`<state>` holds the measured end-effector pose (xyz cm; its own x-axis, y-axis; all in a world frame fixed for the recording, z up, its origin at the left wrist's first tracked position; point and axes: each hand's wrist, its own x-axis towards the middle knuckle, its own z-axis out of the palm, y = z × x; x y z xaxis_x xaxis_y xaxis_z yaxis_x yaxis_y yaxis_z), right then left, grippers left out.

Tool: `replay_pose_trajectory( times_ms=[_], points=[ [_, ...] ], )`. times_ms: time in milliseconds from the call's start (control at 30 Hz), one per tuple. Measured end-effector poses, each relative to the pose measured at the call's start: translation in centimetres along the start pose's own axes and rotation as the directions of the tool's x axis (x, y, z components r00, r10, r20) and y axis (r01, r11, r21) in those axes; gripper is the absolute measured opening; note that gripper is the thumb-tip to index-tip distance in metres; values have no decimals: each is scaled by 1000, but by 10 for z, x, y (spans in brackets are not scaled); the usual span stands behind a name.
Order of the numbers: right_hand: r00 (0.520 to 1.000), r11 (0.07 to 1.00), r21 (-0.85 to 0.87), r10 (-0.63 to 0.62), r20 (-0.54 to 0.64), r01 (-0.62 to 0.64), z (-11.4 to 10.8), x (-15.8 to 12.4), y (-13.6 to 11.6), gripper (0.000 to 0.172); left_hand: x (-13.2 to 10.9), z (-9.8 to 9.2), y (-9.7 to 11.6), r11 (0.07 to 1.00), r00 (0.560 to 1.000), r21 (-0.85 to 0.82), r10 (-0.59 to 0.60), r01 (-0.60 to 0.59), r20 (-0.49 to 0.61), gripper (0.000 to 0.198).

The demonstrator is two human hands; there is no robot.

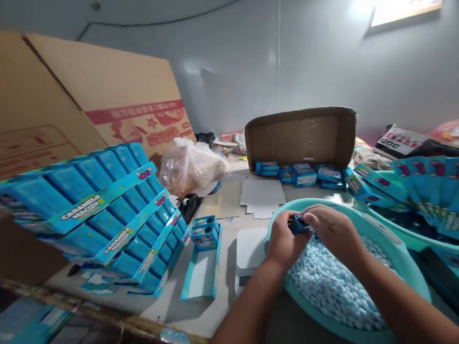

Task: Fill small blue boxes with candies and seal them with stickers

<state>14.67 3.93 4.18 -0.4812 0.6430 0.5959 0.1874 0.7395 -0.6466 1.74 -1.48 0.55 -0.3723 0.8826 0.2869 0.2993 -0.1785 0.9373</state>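
Above the turquoise basin (419, 285), my left hand (286, 243) is closed around a small dark blue container (298, 225). My right hand (333, 228) meets it from the other side, thumb and fingers pinched at the container's upper edge. Light blue and white candies (333, 284) fill much of the basin below both hands. Close to my left forearm lies a white kitchen scale (250, 247), partly covered by the arm. A blue display tray (200, 282) sits further left, with a few small blue boxes (205, 233) at its far end.
Filled blue display trays (117, 212) are stacked at the left, before a large cardboard carton (134, 85). An open brown box (300, 138) with small blue boxes stands at the back. Another turquoise tub (391, 215) holds flat blue cartons at the right. A plastic bag (193, 166) lies behind.
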Motion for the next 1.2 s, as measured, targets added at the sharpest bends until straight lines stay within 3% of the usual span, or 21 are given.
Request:
replay_pose_trajectory(
  times_ms=[100,200,300,467,633,833,1067,1200],
  points=[
    [997,1000,-19,8,-81,-9,-4,2,5,40,0,0,-1,1000,1000,6,-17,17,-3,43],
    [979,975,-167,122,-164,-150,-5,4,15,36,0,-1,1,999,999,18,-31,31,-29,43],
    [974,942,-252,197,-112,-220,-3,5,23,26,0,-3,2,998,997,26,-47,49,-68,39],
    [981,935,-300,171,-91,-191,2,3,22,21,-1,-5,1,997,995,36,-66,69,-80,40],
    [977,954,-219,189,-101,-207,3,3,22,22,-1,-5,0,997,997,54,-54,56,-53,39],
    [996,982,-169,75,-48,-82,9,5,16,21,-1,-6,2,997,997,46,-68,69,-22,37],
    [996,993,-92,76,-41,-80,17,5,7,23,0,-9,-1,997,997,13,-79,79,3,35],
    [990,984,141,118,-71,-107,13,5,4,27,-3,-8,-2,1000,999,7,-11,11,-42,37]
  ],
)
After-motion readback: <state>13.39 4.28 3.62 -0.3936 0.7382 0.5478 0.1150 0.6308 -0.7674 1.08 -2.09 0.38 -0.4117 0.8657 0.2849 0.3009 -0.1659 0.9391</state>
